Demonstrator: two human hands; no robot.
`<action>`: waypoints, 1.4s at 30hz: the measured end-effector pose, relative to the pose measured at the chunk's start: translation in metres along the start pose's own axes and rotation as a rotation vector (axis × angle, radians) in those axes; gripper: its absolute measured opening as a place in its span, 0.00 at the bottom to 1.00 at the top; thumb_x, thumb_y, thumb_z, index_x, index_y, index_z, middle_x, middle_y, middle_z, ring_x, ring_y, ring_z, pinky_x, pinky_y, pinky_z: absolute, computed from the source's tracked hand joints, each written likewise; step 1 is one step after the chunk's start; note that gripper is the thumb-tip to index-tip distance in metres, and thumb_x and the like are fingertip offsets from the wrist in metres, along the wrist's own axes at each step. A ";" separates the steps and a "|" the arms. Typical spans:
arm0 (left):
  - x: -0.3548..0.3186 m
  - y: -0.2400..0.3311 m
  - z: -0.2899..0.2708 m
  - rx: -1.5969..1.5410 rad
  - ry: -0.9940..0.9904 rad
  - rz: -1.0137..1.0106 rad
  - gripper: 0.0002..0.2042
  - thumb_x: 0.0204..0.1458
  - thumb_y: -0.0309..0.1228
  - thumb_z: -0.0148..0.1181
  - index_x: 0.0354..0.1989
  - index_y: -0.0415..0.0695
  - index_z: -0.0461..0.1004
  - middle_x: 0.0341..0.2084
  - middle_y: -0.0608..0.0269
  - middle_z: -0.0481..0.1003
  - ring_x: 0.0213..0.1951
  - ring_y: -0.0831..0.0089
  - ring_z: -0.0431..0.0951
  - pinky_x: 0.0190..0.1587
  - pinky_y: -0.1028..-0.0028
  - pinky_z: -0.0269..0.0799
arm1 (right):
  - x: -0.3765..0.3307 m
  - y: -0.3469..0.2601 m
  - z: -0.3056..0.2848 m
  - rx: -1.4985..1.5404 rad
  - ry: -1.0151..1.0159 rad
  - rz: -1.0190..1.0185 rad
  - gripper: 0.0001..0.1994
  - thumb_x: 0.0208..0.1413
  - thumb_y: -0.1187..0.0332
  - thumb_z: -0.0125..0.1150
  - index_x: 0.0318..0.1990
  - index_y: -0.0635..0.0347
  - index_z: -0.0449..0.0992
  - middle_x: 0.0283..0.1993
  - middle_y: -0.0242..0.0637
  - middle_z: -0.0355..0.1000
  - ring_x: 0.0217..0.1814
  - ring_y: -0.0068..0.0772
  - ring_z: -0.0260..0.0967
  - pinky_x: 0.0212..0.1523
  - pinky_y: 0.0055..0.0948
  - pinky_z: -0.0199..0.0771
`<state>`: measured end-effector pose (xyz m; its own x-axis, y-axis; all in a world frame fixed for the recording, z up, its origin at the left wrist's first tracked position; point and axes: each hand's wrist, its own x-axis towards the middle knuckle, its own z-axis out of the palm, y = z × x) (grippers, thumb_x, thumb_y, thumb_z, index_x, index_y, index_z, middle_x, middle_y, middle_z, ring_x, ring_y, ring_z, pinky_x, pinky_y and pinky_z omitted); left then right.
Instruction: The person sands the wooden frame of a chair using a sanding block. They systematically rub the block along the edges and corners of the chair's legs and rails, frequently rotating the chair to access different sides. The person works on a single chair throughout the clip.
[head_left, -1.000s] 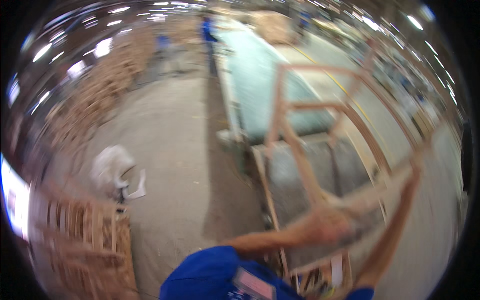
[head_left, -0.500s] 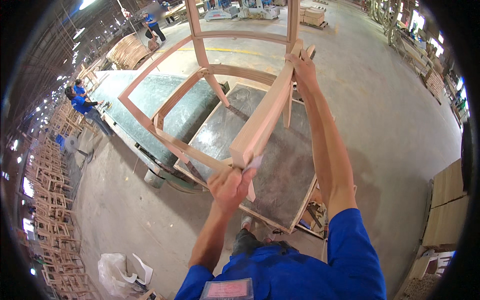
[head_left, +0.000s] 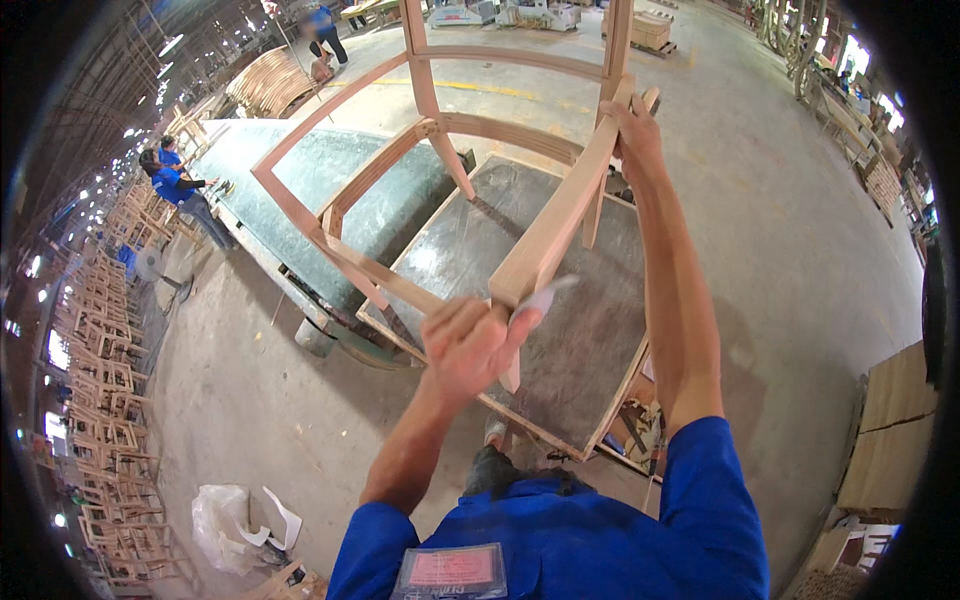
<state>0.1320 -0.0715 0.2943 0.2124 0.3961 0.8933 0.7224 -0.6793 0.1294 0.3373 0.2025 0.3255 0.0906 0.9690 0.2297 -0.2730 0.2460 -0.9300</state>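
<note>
A bare wooden armchair frame (head_left: 400, 285) stands on a low, dark-topped work table (head_left: 590, 330). My right hand (head_left: 636, 130) is closed round the far end of its right armrest (head_left: 560, 222), by the back post. At the near end of that armrest, my left hand (head_left: 464, 345) is closed on a thin pale sheet that looks like sandpaper (head_left: 542, 298). The sheet lies against the top of the front leg, just under the armrest's end. My left fingers partly hide the leg and the sheet.
A long green-topped table (head_left: 350, 170) adjoins on the left, with two people in blue beside it. Offcuts lie in a tray (head_left: 632, 425) beneath the work table's right edge. Clear plastic (head_left: 222, 525) is on the floor at lower left; stacked boards (head_left: 890, 440) stand at right.
My left hand has moved slightly up and right, and more of the pale sheet shows beyond the leg. My right hand keeps its hold. The whole view has shifted a little.
</note>
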 end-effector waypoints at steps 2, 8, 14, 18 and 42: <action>-0.021 -0.003 0.009 -0.030 0.008 -0.007 0.22 0.45 0.26 0.75 0.18 0.46 0.61 0.14 0.65 0.65 0.15 0.69 0.64 0.17 0.71 0.57 | 0.006 0.004 0.000 -0.013 0.033 -0.031 0.14 0.54 0.67 0.65 0.46 0.57 0.72 0.28 0.28 0.66 0.22 0.19 0.64 0.17 0.22 0.59; 0.064 -0.021 -0.035 0.241 0.365 -0.045 0.18 0.50 0.29 0.73 0.20 0.45 0.65 0.17 0.63 0.70 0.17 0.70 0.69 0.18 0.72 0.61 | 0.005 0.010 0.004 0.013 -0.001 -0.006 0.15 0.52 0.66 0.67 0.44 0.60 0.71 0.28 0.29 0.66 0.22 0.21 0.63 0.18 0.25 0.58; 0.067 -0.005 -0.044 -0.061 0.222 -0.345 0.11 0.55 0.27 0.66 0.44 0.36 0.75 0.39 0.55 0.77 0.33 0.71 0.76 0.35 0.74 0.73 | 0.016 0.007 -0.015 0.006 0.020 -0.066 0.14 0.53 0.67 0.65 0.45 0.58 0.71 0.30 0.28 0.68 0.22 0.21 0.65 0.17 0.23 0.59; -0.014 0.028 0.001 -0.150 0.169 -0.344 0.15 0.53 0.17 0.57 0.50 0.31 0.75 0.53 0.40 0.76 0.55 0.48 0.77 0.57 0.56 0.73 | 0.010 0.012 -0.006 0.031 -0.007 -0.033 0.13 0.54 0.67 0.63 0.45 0.56 0.70 0.30 0.28 0.67 0.25 0.22 0.66 0.23 0.25 0.65; -0.018 -0.055 0.010 -1.074 -0.215 -0.509 0.13 0.53 0.23 0.57 0.47 0.35 0.77 0.37 0.50 0.79 0.37 0.53 0.80 0.40 0.62 0.74 | 0.019 0.005 -0.014 -0.182 0.074 0.049 0.26 0.56 0.62 0.59 0.61 0.61 0.64 0.35 0.34 0.66 0.28 0.26 0.68 0.25 0.28 0.74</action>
<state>0.0954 -0.0350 0.2667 0.2416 0.7932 0.5590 -0.1381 -0.5421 0.8289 0.3508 0.2221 0.3212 0.1536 0.9739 0.1670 -0.1023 0.1838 -0.9776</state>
